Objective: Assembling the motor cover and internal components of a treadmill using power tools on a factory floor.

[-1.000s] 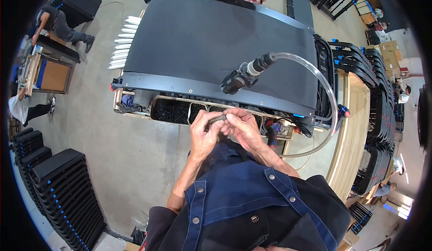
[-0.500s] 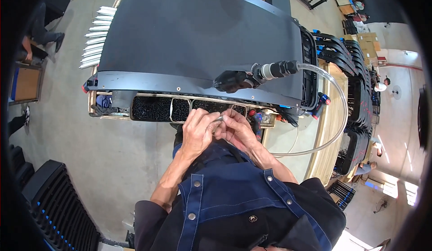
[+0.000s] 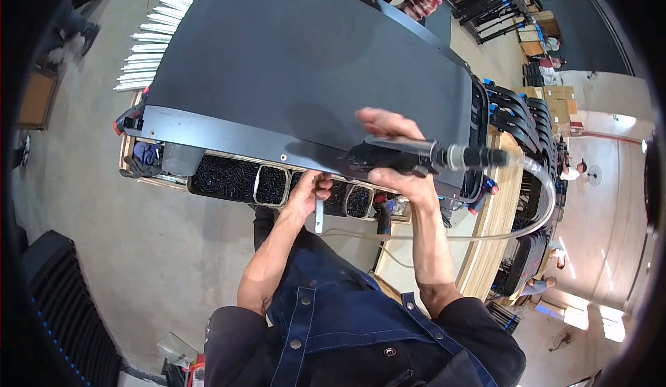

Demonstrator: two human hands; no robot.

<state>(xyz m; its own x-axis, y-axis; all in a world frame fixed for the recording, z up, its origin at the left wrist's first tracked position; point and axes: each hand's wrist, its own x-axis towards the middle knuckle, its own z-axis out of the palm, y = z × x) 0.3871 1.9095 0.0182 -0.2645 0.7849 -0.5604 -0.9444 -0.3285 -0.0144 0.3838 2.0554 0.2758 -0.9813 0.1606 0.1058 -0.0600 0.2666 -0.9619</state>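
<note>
My left hand is closed on a small flat metal strip with holes, which hangs down from the fingers at the front edge of the dark panel. Over the panel's near right part, my right hand is around a black air tool; the thumb lies on the near side and the fingers reach along the far side. The tool covers part of the palm. A clear hose runs from the tool's coupling and curves back to the left.
Below the panel's front edge sit bins of black screws and a small bin of dark parts. A cordless driver stands beside them. White strips stick out at left. A co-worker's patterned sleeve shows at the far edge.
My hands have come apart. The left keeps the metal strip and moves to the panel edge; the right has gone to the air tool, whose hose end has swung nearer and to the right.
</note>
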